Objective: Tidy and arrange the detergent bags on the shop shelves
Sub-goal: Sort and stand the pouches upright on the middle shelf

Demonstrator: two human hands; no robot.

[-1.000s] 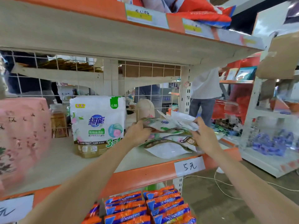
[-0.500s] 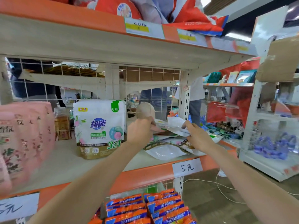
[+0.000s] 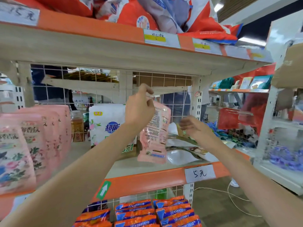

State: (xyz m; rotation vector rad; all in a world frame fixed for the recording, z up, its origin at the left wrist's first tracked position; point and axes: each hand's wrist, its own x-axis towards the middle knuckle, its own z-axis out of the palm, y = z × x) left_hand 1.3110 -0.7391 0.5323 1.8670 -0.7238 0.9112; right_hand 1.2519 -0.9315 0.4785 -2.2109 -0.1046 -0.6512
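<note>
Item: pink detergent pouch, hanging upright, pinched at its top by my left hand. My right hand, fingers relaxed, hovers just beside it. Below: flat pouches heaped on the shelf.

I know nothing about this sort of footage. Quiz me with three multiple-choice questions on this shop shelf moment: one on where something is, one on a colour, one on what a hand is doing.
1. Where is the white detergent bag?
A. On the floor
B. Standing on the middle shelf, behind the left arm
C. On the top shelf

2. What colour is the pouch that is held up?
A. Pink
B. Green
C. Black

3. What is the left hand doing?
A. Resting flat on the shelf
B. Hanging idle
C. Pinching the pouch by its top so that it hangs

Answers:
1 B: it stands upright on the shelf board beside the row of pink bags.
2 A: its printed back is pale pink.
3 C: the fingers close on the top edge, while the right hand is open, holding nothing.
</note>
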